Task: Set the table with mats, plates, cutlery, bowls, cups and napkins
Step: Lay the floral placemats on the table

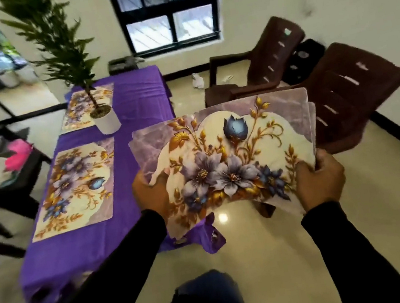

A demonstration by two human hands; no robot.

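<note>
Both hands hold a stack of floral mats [225, 158] above the floor: the left hand [151, 194] pinches its left edge, the right hand [320, 180] curls round its right corner. Two mats, near mat [75, 189] and far mat [80, 109], lie on the purple-clothed surface [135, 103], a potted plant [105, 118] overlapping the far one. Brown chairs [340, 95] stand right.
</note>
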